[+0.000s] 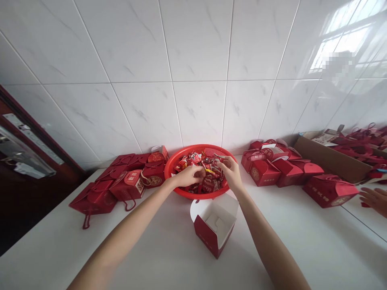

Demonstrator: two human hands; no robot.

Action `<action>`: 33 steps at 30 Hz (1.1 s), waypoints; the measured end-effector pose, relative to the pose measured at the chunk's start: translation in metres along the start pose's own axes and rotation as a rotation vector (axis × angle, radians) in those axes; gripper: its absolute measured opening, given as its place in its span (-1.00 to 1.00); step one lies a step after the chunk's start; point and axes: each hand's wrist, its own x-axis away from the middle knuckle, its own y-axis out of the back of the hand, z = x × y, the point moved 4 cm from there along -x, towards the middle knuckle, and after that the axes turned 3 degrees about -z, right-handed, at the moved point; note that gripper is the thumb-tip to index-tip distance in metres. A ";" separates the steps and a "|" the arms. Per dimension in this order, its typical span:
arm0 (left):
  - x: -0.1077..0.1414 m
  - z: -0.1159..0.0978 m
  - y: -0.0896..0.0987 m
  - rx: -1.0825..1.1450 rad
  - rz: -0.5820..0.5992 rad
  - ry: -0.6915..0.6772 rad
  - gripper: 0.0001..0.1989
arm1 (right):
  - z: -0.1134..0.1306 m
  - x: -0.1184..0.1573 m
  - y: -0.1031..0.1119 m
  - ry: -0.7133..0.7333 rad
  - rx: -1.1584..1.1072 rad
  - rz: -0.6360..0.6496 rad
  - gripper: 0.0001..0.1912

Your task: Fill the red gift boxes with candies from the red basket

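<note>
Candies: we see wrapped candies (208, 171) heaped in the red basket (181, 155) on the tabletop (169, 249).
Left hand (189, 176): fingers curled onto wrappers; a firm hold we cannot tell.
Right hand (231, 169): fingers pinching one wrapper.
Open box (213, 225): just before the basket.
Handling: we judge them light, crinkly, slippery; pinch the wrapper ends.

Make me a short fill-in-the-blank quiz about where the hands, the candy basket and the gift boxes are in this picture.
1. Both hands, the left hand and the right hand, reach into the round red ____.
2. The open box nearest the person has a ____ inside.
3. The basket holds wrapped ____.
4. The closed red boxes stand on a ____ counter.

Missing words: basket; white; candies; white
</note>
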 end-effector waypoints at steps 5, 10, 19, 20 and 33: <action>0.001 0.003 0.010 0.175 -0.134 0.011 -0.77 | 0.001 0.000 0.000 0.014 0.000 0.005 -0.75; 0.001 0.009 0.015 0.255 -0.232 0.074 -0.70 | -0.001 -0.001 -0.001 0.017 0.014 0.024 -0.73; 0.007 0.011 0.015 0.343 -0.296 0.154 -0.62 | -0.004 -0.003 0.000 0.019 0.042 0.006 -0.61; 0.007 0.011 0.015 0.354 -0.299 0.159 -0.61 | -0.005 -0.003 0.000 0.008 0.040 0.003 -0.59; 0.013 0.008 0.013 0.497 -0.366 0.189 -0.53 | 0.004 0.004 -0.009 -0.007 0.118 0.276 -0.73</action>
